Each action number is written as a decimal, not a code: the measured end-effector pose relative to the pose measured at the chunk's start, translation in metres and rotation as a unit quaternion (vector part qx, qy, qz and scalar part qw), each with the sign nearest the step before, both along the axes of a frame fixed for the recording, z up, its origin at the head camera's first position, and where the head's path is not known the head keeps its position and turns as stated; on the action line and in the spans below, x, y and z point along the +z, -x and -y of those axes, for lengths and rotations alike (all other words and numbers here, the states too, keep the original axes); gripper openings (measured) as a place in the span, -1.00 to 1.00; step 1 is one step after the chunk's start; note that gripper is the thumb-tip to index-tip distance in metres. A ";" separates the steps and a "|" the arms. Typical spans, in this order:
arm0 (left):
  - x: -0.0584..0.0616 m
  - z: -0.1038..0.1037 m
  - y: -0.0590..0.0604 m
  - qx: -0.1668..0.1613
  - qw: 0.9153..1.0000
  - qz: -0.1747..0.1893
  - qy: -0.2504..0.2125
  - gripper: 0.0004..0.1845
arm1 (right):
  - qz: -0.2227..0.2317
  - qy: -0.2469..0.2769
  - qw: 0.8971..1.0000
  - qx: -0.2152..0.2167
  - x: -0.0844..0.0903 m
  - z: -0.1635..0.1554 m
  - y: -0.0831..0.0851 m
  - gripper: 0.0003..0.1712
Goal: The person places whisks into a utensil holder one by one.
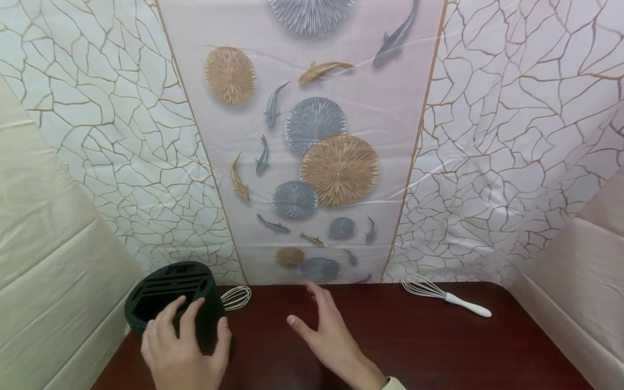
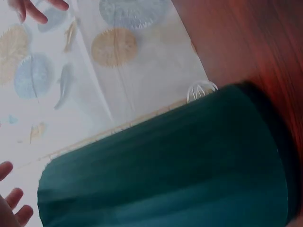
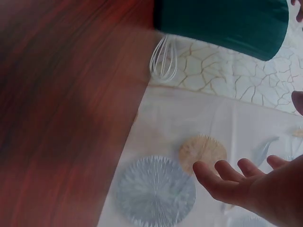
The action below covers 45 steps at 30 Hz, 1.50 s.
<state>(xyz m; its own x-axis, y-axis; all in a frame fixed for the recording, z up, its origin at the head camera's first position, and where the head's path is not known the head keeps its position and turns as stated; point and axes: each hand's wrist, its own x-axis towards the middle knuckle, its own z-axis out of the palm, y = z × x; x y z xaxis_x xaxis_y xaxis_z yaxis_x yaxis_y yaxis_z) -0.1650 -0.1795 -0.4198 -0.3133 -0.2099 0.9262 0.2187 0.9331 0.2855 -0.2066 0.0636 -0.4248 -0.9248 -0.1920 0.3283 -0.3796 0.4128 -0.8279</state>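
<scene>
A dark green slotted utensil holder [image 1: 168,290] stands at the left of the dark red table [image 1: 414,341]. My left hand [image 1: 202,319] grips it, fingers over its top rim and thumb down its right side. In the left wrist view the holder [image 2: 165,170] fills the frame, with my left fingertips [image 2: 12,203] at its top edge. My right hand [image 1: 314,317] hovers open over the middle of the table, fingers spread and holding nothing. The right wrist view shows that hand [image 3: 246,184] apart from the holder [image 3: 222,23].
A wire whisk [image 1: 236,297] lies just behind the holder, also seen as the whisk head [image 3: 164,59] in the right wrist view. A second whisk with a white handle [image 1: 446,295] lies at the back right. Patterned sheets hang close behind and beside the table.
</scene>
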 end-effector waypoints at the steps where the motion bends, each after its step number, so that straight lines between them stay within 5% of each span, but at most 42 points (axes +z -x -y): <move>1: 0.001 0.003 0.000 0.008 1.000 0.005 -0.003 -0.38 | 0.001 0.004 1.000 0.002 0.000 0.003 -0.001 -0.08; 15: 0.008 0.049 0.001 0.054 0.995 0.076 -0.030 0.02 | 0.007 0.009 0.999 0.052 -0.002 0.039 -0.006 -0.10; 25: 0.023 0.077 0.004 -0.010 0.977 0.195 -0.088 -0.15 | 0.029 0.016 0.996 0.086 -0.004 0.073 -0.003 -0.05; 34: 0.032 0.108 0.014 -0.040 0.943 0.306 -0.123 -0.31 | 0.080 0.012 0.988 0.132 -0.008 0.101 0.008 0.06; 40: 0.028 0.119 0.018 -0.066 0.929 0.335 -0.142 -0.31 | 0.099 0.013 0.980 0.169 -0.013 0.113 0.009 0.15; 45: 0.031 0.120 0.024 -0.081 0.929 0.320 -0.169 -0.34 | 0.098 0.009 0.980 0.176 -0.013 0.123 0.010 0.21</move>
<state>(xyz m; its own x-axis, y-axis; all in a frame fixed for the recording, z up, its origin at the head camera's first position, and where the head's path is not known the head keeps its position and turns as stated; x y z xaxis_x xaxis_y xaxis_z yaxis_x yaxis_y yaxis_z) -0.1886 -0.2997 -0.3887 -0.8295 -0.3575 0.4290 0.0324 0.7361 0.6761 -0.2167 -0.0595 -0.4377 -0.8485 -0.5053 0.1571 -0.3283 0.2699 -0.9052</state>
